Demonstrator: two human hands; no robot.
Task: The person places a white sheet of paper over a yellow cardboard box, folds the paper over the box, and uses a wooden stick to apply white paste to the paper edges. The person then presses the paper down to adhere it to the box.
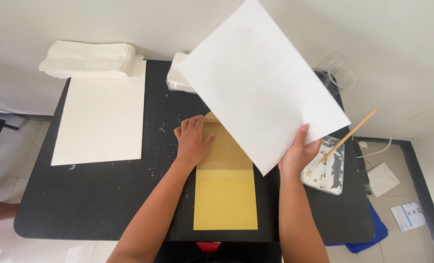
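White sheet [260, 83]: light, thin, likely floppy; pinched at lower edge by right hand [297, 156], raised over black desk [105, 195]. Best gripped at edges. Yellow-brown card [225, 190]: stiff, flat on desk, pressed by open left hand [192, 141].

Open black surface [105, 204] is left bare along the near-left edge and in a strip between the large cream sheet [100, 117] and the yellow-brown folded card [225, 190]. The far-left corner is blocked by a stack of folded white paper bags [90, 59]. The middle is covered by the left hand [192, 141], pressed flat on the card, and overhung by a tilted white paper sheet [260, 83] raised in the right hand [297, 156]. Passage on the right is narrowed by a glue-smeared white tray [331, 173], its slanting wooden stick [348, 136] and a clear plastic cup [337, 73] at the far corner.
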